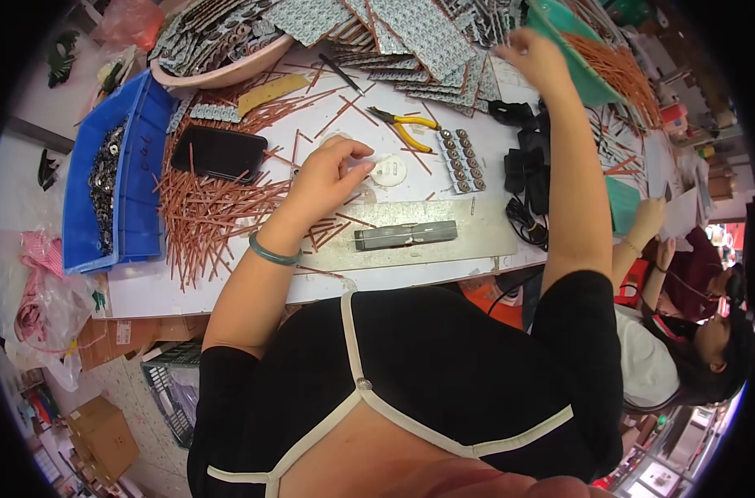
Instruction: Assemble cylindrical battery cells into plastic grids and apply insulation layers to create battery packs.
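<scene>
Hands well apart, the right hand [537,60], its grip unclear, reaches toward silver-grey patterned flat panels [427,37] stacked on a white worktable [491,166], seemingly a fetching step; the next move likely calls for pinching one edge. The left hand [332,173], thumb and finger parted, hovers beside a round white disc [388,171].
</scene>
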A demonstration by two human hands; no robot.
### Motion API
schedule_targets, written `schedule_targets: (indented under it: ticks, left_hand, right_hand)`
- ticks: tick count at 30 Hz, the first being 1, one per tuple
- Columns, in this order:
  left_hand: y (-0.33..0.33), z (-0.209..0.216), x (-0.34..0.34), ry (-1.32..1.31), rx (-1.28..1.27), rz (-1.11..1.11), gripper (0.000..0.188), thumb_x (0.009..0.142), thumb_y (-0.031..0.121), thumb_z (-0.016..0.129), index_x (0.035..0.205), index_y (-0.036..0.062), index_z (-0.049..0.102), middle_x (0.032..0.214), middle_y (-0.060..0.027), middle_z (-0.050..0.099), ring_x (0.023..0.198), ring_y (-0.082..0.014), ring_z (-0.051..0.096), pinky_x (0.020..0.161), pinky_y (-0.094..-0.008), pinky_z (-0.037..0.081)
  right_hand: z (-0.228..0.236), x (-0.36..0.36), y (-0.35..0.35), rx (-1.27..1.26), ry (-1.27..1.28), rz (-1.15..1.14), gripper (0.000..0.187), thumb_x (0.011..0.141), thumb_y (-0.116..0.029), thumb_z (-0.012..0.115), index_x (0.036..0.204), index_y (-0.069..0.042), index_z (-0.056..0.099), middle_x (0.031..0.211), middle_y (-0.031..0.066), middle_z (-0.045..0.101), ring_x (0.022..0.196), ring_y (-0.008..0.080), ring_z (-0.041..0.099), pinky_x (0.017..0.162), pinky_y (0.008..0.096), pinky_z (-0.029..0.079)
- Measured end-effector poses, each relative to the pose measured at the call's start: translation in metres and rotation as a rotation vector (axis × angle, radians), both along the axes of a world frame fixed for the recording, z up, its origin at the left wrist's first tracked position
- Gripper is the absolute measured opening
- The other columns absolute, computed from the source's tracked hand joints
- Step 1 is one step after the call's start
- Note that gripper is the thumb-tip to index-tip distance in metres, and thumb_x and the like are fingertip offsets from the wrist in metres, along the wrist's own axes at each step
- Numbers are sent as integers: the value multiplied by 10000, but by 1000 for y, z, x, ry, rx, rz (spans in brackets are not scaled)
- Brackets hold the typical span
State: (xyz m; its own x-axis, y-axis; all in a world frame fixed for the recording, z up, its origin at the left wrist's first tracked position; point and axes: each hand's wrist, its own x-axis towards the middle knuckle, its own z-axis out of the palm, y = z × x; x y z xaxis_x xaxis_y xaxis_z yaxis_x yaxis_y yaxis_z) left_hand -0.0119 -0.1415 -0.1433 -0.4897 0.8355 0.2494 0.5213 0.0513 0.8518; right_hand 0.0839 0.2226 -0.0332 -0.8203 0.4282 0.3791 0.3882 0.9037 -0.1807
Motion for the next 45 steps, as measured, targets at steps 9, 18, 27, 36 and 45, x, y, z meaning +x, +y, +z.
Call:
schedule_targets:
  ticks: [9,18,27,36,45]
  left_hand:
    - [0,0,5,23,-38,-52,233,810,154,654,984,1,633,840,-92,571,615,-152,511,582,-273,425]
    - [3,14,25,-430,82,8,374,859,190,662,1158,-9,553,930,-43,585,779,-88,532,690,-232,463]
    - [4,10,38,326,22,-58,504,761,115,686,1225,37,505,1083,-135,565,982,-254,562,869,-352,457]
    - [27,21,35,310,-10,-76,212,876,90,559,1062,43,650,961,-80,660,875,-220,628,779,-313,483]
    - [0,39,70,-656,160,-129,194,958,165,510,1036,-3,567,895,4,590,812,-47,526,738,-209,448]
  right_hand:
    - [-75,74,-147,-129,-361,0,925,576,-398,834,1319,-36,419,1077,190,567,908,326,614,759,390,493]
    - [-74,81,-162,-1279,368,164,472,658,23,776,1092,-10,594,664,-54,457,571,13,408,496,156,330]
    - [-85,92,-179,-373,-81,398,432,729,-193,759,1087,-11,601,954,101,614,857,170,574,723,287,466]
    - [-92,101,-166,-1335,428,299,353,889,-135,576,1208,8,535,1065,93,609,1002,154,569,825,261,458]
    - [-58,89,-207,-1449,387,373,139,833,-57,657,946,3,601,813,14,608,703,80,544,624,230,459]
